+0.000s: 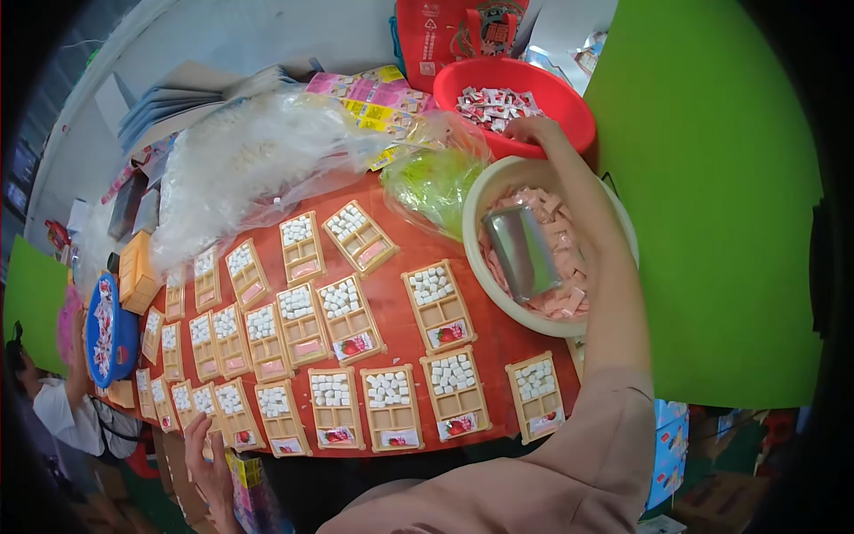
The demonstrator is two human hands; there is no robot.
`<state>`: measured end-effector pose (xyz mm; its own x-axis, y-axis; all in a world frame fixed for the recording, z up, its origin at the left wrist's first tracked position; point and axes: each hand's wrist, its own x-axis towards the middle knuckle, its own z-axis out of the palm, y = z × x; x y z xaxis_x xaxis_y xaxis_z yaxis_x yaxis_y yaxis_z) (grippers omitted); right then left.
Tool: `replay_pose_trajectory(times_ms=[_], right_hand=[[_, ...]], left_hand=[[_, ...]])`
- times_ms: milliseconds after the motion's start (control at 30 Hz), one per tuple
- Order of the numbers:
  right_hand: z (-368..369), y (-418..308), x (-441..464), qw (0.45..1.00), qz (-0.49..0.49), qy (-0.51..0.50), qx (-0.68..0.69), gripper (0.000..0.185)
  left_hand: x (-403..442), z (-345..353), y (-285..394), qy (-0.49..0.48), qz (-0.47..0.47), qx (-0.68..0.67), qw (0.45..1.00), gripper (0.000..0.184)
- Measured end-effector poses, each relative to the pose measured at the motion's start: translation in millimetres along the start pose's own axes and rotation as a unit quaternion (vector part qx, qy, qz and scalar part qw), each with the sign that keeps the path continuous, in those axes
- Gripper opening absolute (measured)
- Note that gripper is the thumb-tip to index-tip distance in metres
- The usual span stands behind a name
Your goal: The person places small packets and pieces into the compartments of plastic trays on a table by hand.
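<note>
My right hand [532,131] reaches into a red basin [574,111] at the back right, touching a heap of small white-and-red sachets [498,107]. Its fingertips are hidden, so I cannot see whether they hold one. Down at the table's front edge, my left hand [210,467] has its fingers apart and nothing in it, beside a row of tan compartment trays [390,416]. Each tray carries small white marshmallow-like pieces [451,374] in one compartment. Several hold a strawberry-printed sachet [458,425] in another; some further back have a pink packet [309,348] there instead.
A cream tub [476,267] of pink packets, with a grey metallic container [525,252] on top, stands under my right forearm. Clear plastic bags [240,169] lie at the back. A blue basin [124,329] of sachets sits far left, near another person's arm [78,356].
</note>
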<state>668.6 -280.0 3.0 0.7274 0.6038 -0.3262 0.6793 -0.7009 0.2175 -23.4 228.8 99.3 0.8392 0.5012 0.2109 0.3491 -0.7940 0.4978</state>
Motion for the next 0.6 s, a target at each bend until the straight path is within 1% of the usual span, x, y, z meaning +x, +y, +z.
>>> replay_pose_trajectory(times_ms=[67, 100, 133, 167, 200, 233, 267, 333, 433, 533, 567, 600], right_hand=[[-3.7, 4.2, -6.1, 0.998, 0.033, 0.044, 0.035, 0.048], [-6.2, 3.9, -11.0, 0.991, 0.06, 0.093, 0.073, 0.047], [-7.1, 3.7, -17.9, 0.969, 0.099, 0.176, 0.145, 0.046], [-8.0, 3.6, -24.7, 0.932, 0.123, 0.264, 0.217, 0.045], [-8.8, 4.0, -32.5, 0.881, 0.153, 0.345, 0.284, 0.043], [-12.1, 3.1, -36.2, 0.857, 0.169, 0.401, 0.277, 0.042], [-14.7, 1.5, -40.7, 0.811, 0.191, 0.409, 0.372, 0.039], [-18.0, 0.6, -49.0, 0.691, 0.227, 0.412, 0.549, 0.034], [-9.8, 8.6, -44.7, 0.483, 0.183, 0.48, 0.71, 0.032], [-12.6, 9.4, -55.6, 0.394, 0.16, 0.545, 0.723, 0.029], [-19.0, 10.0, -59.7, 0.32, 0.214, 0.514, 0.766, 0.03], [-19.1, 11.0, -59.5, 0.303, 0.193, 0.516, 0.778, 0.029]], left_hand=[[0.6, -0.7, 7.0, -0.004, 0.007, 0.002, 1.0, 0.027], [0.4, -1.1, 10.5, -0.006, 0.011, 0.003, 1.0, 0.027], [0.5, -1.9, 10.7, -0.006, 0.012, -0.005, 1.0, 0.026], [1.1, -2.4, 9.9, -0.008, 0.013, -0.014, 1.0, 0.026], [1.8, -2.2, 9.6, -0.009, 0.015, -0.024, 1.0, 0.026], [2.8, -1.4, 10.1, -0.009, 0.018, -0.037, 0.999, 0.026], [3.7, -0.8, 10.3, -0.007, 0.021, -0.049, 0.999, 0.026], [4.8, 1.0, 9.3, -0.008, 0.024, -0.072, 0.997, 0.026], [5.8, 4.3, 8.3, -0.017, 0.03, -0.096, 0.995, 0.026], [5.9, 5.4, 18.5, -0.033, 0.047, -0.111, 0.992, 0.025], [5.6, 6.0, 24.2, -0.037, 0.049, -0.119, 0.991, 0.025], [5.6, 5.9, 27.9, -0.041, 0.052, -0.128, 0.99, 0.024]])
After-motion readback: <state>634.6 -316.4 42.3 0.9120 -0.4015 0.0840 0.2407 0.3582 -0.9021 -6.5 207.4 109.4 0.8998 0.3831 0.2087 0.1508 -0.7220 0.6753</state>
